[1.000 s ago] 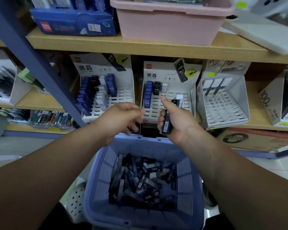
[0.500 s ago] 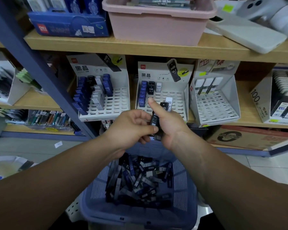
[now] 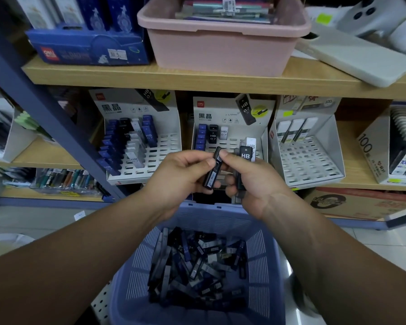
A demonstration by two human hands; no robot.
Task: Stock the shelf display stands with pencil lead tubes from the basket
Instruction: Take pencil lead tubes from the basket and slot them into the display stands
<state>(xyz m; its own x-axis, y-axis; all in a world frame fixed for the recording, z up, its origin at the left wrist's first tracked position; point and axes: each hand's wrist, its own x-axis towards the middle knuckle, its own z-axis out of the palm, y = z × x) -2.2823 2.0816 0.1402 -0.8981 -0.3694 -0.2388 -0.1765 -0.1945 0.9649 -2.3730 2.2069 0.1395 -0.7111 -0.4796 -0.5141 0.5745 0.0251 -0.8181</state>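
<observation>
Dozens of tubes [image 3: 197, 261] in the basket [image 3: 264, 266] (lilac); left hand [image 3: 181, 178] grip round black tube [image 3: 212, 171], right hand [image 3: 260, 184] round HB tube [image 3: 245, 156].

Black lead tube [image 3: 212, 170] above blue basket [image 3: 138, 261]

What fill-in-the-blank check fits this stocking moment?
The left hand pinches a black tube above the ___ of loose tubes. The second tube, in the right hand, reads ___. The tub on the upper shelf is ___.
Missing words: basket; HB; pink.
</observation>
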